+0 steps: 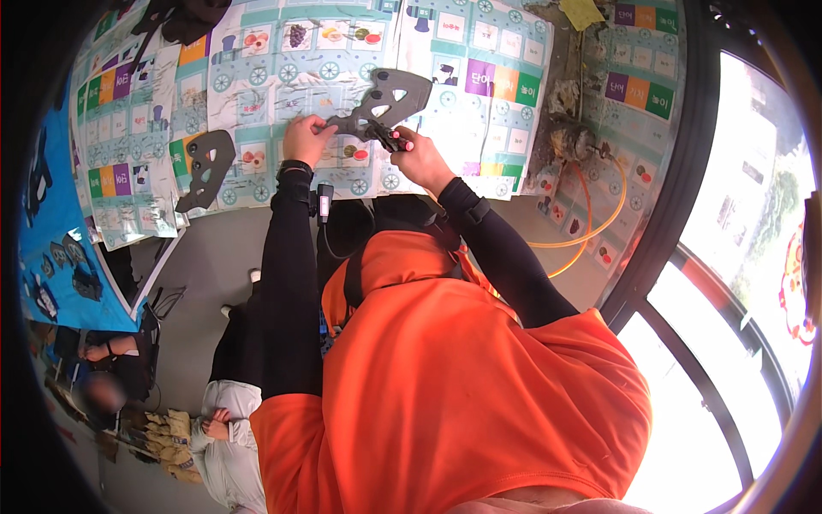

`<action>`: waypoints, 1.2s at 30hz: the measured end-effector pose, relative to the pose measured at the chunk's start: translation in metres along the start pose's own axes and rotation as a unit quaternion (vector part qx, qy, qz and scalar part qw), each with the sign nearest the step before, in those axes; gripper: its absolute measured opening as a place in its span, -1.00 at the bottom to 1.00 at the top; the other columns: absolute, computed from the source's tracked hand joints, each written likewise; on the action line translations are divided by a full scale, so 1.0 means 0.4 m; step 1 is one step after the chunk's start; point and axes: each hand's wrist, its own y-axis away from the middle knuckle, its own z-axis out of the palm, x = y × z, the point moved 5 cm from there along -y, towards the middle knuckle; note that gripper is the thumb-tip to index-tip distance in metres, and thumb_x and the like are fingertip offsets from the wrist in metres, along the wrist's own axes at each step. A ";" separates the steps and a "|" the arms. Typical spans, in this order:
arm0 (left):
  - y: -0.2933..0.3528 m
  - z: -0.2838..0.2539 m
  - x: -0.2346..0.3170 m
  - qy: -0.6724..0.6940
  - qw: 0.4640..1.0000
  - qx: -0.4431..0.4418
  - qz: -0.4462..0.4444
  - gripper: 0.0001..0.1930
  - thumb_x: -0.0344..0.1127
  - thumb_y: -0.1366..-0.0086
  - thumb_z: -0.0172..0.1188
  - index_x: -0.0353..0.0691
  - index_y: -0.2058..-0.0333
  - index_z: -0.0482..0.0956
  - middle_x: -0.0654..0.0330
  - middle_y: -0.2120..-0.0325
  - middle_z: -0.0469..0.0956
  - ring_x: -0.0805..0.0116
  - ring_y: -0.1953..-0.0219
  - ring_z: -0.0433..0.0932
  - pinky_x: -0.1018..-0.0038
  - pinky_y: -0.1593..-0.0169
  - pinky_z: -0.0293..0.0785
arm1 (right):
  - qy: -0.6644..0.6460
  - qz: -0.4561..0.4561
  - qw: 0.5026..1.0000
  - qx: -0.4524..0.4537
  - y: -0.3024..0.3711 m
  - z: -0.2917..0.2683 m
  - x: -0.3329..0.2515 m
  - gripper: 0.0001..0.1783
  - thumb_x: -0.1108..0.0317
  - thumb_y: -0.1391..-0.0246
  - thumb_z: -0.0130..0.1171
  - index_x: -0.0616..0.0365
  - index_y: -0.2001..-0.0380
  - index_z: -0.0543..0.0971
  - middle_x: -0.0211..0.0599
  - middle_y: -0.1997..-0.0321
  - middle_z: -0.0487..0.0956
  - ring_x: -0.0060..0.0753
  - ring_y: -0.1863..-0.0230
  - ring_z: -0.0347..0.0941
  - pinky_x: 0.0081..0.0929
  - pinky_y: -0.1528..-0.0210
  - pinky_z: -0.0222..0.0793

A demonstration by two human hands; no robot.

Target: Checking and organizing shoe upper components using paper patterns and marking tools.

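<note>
A dark grey flat part with several cut-out openings lies over the sheet-covered table in front of me. My left hand pinches its narrow left end between thumb and fingers. My right hand is closed around a small plier-like hand tool with a black head and red handles. The tool's head meets the part's lower edge near its narrow neck; whether the jaws are closed on it I cannot tell. A similar dark grey part rests near the table's front edge, left of my left hand.
Printed sheets cover the table. More dark parts lie at the far left. A blue-covered table at left bears dark pieces. Orange and yellow hoses hang at right beside a glazed door frame. Two people are at lower left.
</note>
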 end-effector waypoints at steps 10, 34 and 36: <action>0.003 -0.001 -0.001 0.015 1.000 0.006 0.000 -0.69 -0.11 0.08 0.33 -0.23 0.52 0.53 0.19 0.60 0.44 0.26 0.51 0.42 0.41 0.40 0.35 | 0.009 0.027 0.999 0.023 -0.004 -0.029 0.058 -0.61 0.41 0.27 0.05 0.26 0.23 0.44 -0.05 0.52 0.49 -0.23 0.49 0.44 -0.40 0.35 0.34; 0.006 -0.011 -0.001 0.010 1.000 0.004 -0.003 -0.69 -0.13 0.07 0.33 -0.26 0.51 0.52 0.19 0.63 0.42 0.31 0.57 0.40 0.43 0.45 0.33 | -0.089 0.075 0.987 0.108 -0.072 -0.133 0.164 -0.59 0.34 0.21 0.02 0.26 0.20 0.45 0.12 0.32 0.52 0.12 0.21 0.43 -0.28 0.17 0.32; 0.007 -0.011 0.001 0.016 1.000 0.004 -0.009 -0.69 -0.13 0.08 0.33 -0.26 0.51 0.52 0.19 0.63 0.42 0.30 0.57 0.40 0.42 0.45 0.33 | -0.089 0.074 0.988 0.106 -0.080 -0.135 0.161 -0.58 0.34 0.21 0.02 0.25 0.19 0.45 0.12 0.32 0.52 0.12 0.21 0.43 -0.28 0.17 0.32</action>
